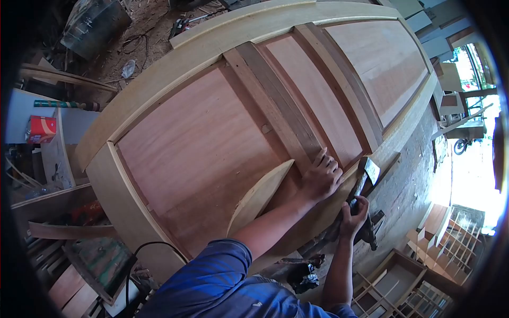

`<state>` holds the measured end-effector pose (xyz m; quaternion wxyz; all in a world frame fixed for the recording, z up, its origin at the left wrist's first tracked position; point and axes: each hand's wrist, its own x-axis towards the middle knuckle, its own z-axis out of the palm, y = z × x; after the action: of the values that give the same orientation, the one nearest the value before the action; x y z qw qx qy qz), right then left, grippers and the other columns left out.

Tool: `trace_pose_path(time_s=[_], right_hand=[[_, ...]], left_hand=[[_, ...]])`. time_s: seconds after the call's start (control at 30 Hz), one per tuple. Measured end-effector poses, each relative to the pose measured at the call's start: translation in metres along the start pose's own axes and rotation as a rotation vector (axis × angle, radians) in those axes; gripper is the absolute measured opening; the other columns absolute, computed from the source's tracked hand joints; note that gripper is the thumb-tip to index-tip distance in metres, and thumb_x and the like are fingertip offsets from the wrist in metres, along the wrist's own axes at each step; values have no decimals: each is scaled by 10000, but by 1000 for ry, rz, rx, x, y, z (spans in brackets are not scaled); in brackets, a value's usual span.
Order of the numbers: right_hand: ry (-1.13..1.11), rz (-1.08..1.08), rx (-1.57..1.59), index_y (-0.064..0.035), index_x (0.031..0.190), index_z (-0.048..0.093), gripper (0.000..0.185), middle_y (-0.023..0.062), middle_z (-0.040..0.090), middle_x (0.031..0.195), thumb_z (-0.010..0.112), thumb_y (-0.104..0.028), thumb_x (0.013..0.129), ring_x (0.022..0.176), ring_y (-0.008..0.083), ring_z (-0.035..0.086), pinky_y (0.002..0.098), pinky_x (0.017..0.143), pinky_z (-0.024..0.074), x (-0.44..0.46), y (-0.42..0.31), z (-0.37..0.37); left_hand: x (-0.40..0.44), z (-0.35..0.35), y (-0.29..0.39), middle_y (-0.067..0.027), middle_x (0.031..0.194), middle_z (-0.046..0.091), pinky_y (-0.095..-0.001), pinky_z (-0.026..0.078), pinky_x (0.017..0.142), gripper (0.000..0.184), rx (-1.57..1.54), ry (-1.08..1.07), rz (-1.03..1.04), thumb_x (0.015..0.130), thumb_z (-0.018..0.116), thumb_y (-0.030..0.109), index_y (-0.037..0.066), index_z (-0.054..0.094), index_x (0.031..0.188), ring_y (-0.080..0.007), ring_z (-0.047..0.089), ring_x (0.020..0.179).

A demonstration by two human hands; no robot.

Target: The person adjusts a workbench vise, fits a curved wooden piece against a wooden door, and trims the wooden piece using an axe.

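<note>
My left hand rests on the lower end of a brown wooden crosspiece, fingers bent over the wood and thumb hidden. The crosspiece spans a large curved wooden panel frame with pinkish plywood inside. Closed around a dark handle, my right hand holds a hatchet just outside the frame's near edge. Its bright, flared metal head points upward, close to my left hand. A loose, curved offcut lies beside my left forearm.
A second crosspiece runs alongside. A black cable loops near the frame's lower left corner. A red box sits at far left. Wooden lattice frames stand at right. Sawdust and scraps litter the floor.
</note>
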<state>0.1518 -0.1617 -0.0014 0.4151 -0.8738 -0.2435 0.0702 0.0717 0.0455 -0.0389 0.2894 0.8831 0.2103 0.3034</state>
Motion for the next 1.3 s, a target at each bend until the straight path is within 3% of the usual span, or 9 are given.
trace_pose_path(time_s=[0.33, 0.43, 0.53, 0.63, 0.83, 0.93, 1.03, 1.17, 1.3], right_hand=[[30, -72, 55, -20, 1223, 638, 424, 83, 619, 1095, 812, -85, 842, 994, 206, 605, 366, 953, 498, 2, 1, 3], [22, -43, 87, -18, 1223, 638, 417, 72, 622, 1069, 817, -95, 854, 968, 196, 607, 349, 938, 502, 0, 0, 2], [-6, -30, 87, -14, 1228, 637, 420, 85, 646, 1100, 823, -98, 861, 1007, 197, 634, 349, 942, 517, 3, 13, 0], [-4, -26, 85, -10, 1223, 639, 425, 94, 656, 1112, 829, -102, 854, 1024, 207, 645, 360, 944, 522, 2, 7, 0], [22, -93, 51, -3, 1194, 658, 425, 109, 667, 1114, 847, -134, 836, 1026, 236, 662, 380, 979, 528, 2, 4, 1], [26, -101, 52, -5, 1185, 670, 428, 115, 672, 1121, 854, -152, 828, 1031, 240, 667, 382, 985, 528, 4, 1, -1], [34, -110, 59, -14, 1187, 682, 436, 114, 684, 1094, 860, -168, 820, 1008, 231, 672, 373, 952, 533, 7, 15, 1], [39, -100, 54, -25, 1206, 678, 453, 104, 693, 1055, 871, -181, 827, 968, 223, 677, 361, 918, 540, 9, 15, 0], [42, -119, 38, -28, 1267, 661, 514, 140, 720, 1120, 879, -210, 839, 1016, 245, 704, 380, 945, 549, 11, 27, 2]], left_hand=[[-3, 4, 0, -109, 1023, 744, -557, 328, 1292, 281, 15, 52, 7, 943, 748, 387, 110, 772, 900, -291, 678, 1144], [-2, 2, 1, -151, 1126, 756, -544, 264, 1322, 322, -36, -56, -31, 959, 726, 408, 94, 787, 994, -335, 658, 1241], [-3, 5, -1, -147, 1136, 757, -541, 262, 1323, 322, -19, -51, -28, 955, 724, 406, 95, 790, 1000, -332, 654, 1253], [-4, 9, 0, -106, 1018, 754, -534, 318, 1304, 247, 6, 68, -9, 922, 756, 363, 117, 780, 914, -285, 685, 1158], [-1, -8, 4, -122, 1122, 747, -535, 291, 1319, 236, -52, -95, -45, 900, 776, 342, 111, 782, 949, -297, 661, 1235], [1, -32, 3, -155, 1249, 718, -534, 262, 1333, 264, -271, -243, -49, 880, 812, 308, 95, 775, 1031, -321, 604, 1356], [-23, -46, 5, -179, 1361, 682, -549, 232, 1342, 344, -345, -91, -131, 873, 837, 282, 75, 760, 1136, -343, 519, 1467], [-74, -133, 8, -225, 1604, 500, -597, 209, 1336, 604, -69, -71, -134, 889, 835, 303, 49, 636, 1399, -410, 393, 1558], [-148, -179, 6, -264, 1689, 367, -595, 194, 1341, 794, 187, -135, -216, 900, 826, 329, 13, 486, 1544, -424, 328, 1595]])
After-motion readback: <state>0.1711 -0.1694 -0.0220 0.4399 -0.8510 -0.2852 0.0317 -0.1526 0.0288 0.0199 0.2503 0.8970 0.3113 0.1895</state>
